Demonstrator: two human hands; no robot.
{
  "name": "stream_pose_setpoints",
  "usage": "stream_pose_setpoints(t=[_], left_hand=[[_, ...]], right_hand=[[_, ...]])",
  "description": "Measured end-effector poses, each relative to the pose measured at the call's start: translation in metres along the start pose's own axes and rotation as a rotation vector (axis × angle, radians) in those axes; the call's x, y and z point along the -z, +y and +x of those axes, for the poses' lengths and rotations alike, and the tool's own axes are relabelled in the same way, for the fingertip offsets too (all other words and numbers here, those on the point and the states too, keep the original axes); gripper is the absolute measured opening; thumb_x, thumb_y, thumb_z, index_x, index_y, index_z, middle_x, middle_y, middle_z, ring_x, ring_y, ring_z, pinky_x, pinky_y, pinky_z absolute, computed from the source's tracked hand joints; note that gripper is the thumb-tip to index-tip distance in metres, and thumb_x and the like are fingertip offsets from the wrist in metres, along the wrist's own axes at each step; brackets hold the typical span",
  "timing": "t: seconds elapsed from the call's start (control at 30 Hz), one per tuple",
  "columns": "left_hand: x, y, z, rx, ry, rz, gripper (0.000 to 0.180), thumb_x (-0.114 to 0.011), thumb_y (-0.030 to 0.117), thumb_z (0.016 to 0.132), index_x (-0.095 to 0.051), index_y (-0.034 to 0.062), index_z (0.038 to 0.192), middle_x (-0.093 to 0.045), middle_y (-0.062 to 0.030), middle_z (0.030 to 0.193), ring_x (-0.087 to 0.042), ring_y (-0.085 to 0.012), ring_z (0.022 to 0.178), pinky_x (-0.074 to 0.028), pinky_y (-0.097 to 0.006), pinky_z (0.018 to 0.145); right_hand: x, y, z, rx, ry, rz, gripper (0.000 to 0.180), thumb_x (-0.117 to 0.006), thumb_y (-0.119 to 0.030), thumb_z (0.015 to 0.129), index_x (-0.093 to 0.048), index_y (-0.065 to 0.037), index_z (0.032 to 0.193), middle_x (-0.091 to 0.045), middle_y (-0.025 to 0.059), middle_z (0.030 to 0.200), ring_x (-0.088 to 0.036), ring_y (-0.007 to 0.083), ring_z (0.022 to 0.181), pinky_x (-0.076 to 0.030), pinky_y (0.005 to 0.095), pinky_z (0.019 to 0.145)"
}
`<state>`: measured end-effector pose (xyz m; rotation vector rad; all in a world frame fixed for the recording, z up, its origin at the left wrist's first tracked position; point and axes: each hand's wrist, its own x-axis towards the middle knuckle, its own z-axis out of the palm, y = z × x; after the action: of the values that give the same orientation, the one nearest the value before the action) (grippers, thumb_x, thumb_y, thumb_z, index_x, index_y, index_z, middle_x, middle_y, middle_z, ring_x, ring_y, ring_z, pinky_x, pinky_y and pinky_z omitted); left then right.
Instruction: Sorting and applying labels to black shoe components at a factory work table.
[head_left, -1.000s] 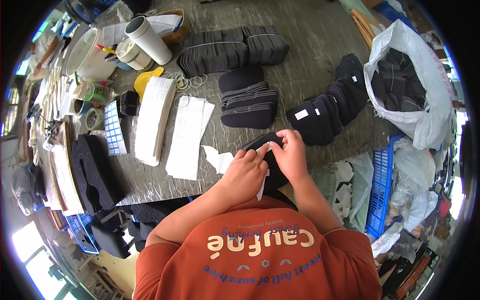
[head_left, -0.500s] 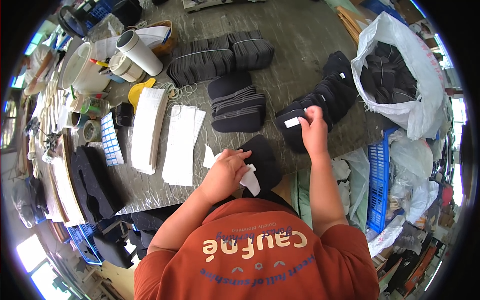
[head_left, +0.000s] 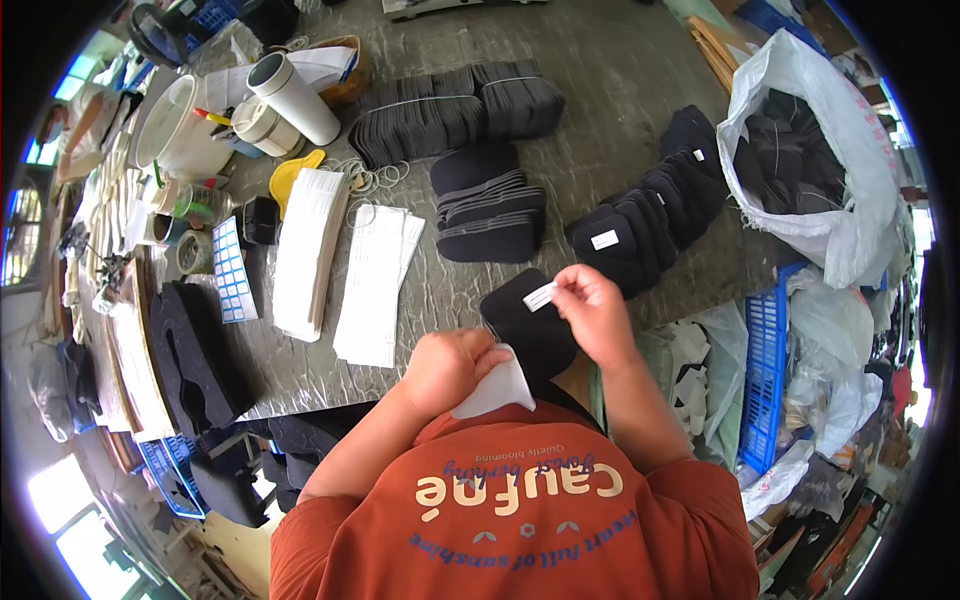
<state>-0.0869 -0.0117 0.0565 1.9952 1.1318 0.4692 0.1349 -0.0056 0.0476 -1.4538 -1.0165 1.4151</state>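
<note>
At the table's near edge, a black rounded fabric pad (head_left: pixel 530 328) lies between my hands. My right hand (head_left: pixel 596 315) pinches one end of a small white label (head_left: pixel 539 296) over the pad's upper right part; I cannot tell whether the label touches the cloth. My left hand (head_left: pixel 446 370) is closed on a white paper strip (head_left: pixel 497 388), which hangs down in front of my shirt. To the right, a fanned row of black pads (head_left: pixel 625 235) runs away from me, the nearest one bearing a white label (head_left: pixel 604 239). A smaller stack of black pads (head_left: pixel 490 218) lies just beyond my work.
Banded bundles of dark pads (head_left: pixel 420 115) lie farther back. Paper strips (head_left: pixel 372 290) and a thick paper stack (head_left: pixel 308 250) are at left, near a white tumbler (head_left: pixel 295 100). A white sack (head_left: pixel 830 215) of dark pieces stands at right above a blue crate (head_left: pixel 764 375).
My right hand has come from the fanned row down to the near pad, now with a label in its fingers. My left hand has drawn the paper strip off the pad toward me.
</note>
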Motion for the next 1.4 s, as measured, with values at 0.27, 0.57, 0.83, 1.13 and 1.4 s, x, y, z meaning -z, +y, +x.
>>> stream_pose_setpoints(t=[0.27,0.57,0.83,1.13,1.4], left_hand=[[-0.011,-0.001,-0.001,-0.267,-0.124,0.277,0.012,-0.061,0.011,0.082,-0.059,-0.0003,0.084,-0.056,-0.0167,0.124,-0.046,-0.0315,0.124,-0.043,-0.040,0.100],[-0.014,-0.004,-0.002,-0.275,-0.135,0.272,0.012,-0.057,0.008,0.083,-0.058,-0.0034,0.085,-0.055,-0.0189,0.126,-0.046,-0.0324,0.125,-0.040,-0.040,0.102],[-0.014,-0.001,0.003,-0.316,-0.173,0.378,0.016,-0.056,0.005,0.075,-0.060,-0.0034,0.088,-0.049,-0.0194,0.133,-0.047,-0.0318,0.123,-0.038,-0.046,0.103],[-0.016,-0.011,0.000,-0.293,-0.073,0.210,0.012,-0.055,0.004,0.076,-0.056,-0.0023,0.086,-0.060,-0.0185,0.113,-0.053,-0.0332,0.117,-0.038,-0.047,0.105],[-0.018,-0.008,0.001,-0.324,-0.048,0.241,0.010,-0.054,0.003,0.077,-0.055,-0.0035,0.085,-0.060,-0.0194,0.106,-0.055,-0.0341,0.114,-0.040,-0.046,0.104]], right_hand=[[-0.019,0.022,0.005,0.093,0.061,-0.206,0.005,-0.062,-0.002,0.085,-0.064,0.003,0.084,-0.066,0.0058,0.073,-0.059,0.0075,0.066,-0.048,0.0239,0.062],[-0.026,0.026,0.002,0.159,0.125,-0.309,0.005,-0.064,-0.002,0.082,-0.064,0.003,0.080,-0.066,0.0094,0.070,-0.062,0.0119,0.061,-0.048,0.0259,0.058],[-0.025,0.031,0.003,0.218,0.148,-0.380,0.004,-0.064,-0.002,0.081,-0.064,0.002,0.081,-0.065,0.0112,0.069,-0.062,0.0145,0.060,-0.048,0.0269,0.056],[-0.019,0.025,-0.001,0.076,0.092,-0.161,0.005,-0.065,-0.001,0.082,-0.064,0.003,0.080,-0.065,0.0051,0.070,-0.058,0.0067,0.064,-0.047,0.0240,0.058],[-0.027,0.024,0.000,0.130,0.131,-0.269,0.005,-0.065,-0.001,0.082,-0.064,0.003,0.080,-0.065,0.0064,0.069,-0.059,0.0075,0.063,-0.047,0.0239,0.058]])
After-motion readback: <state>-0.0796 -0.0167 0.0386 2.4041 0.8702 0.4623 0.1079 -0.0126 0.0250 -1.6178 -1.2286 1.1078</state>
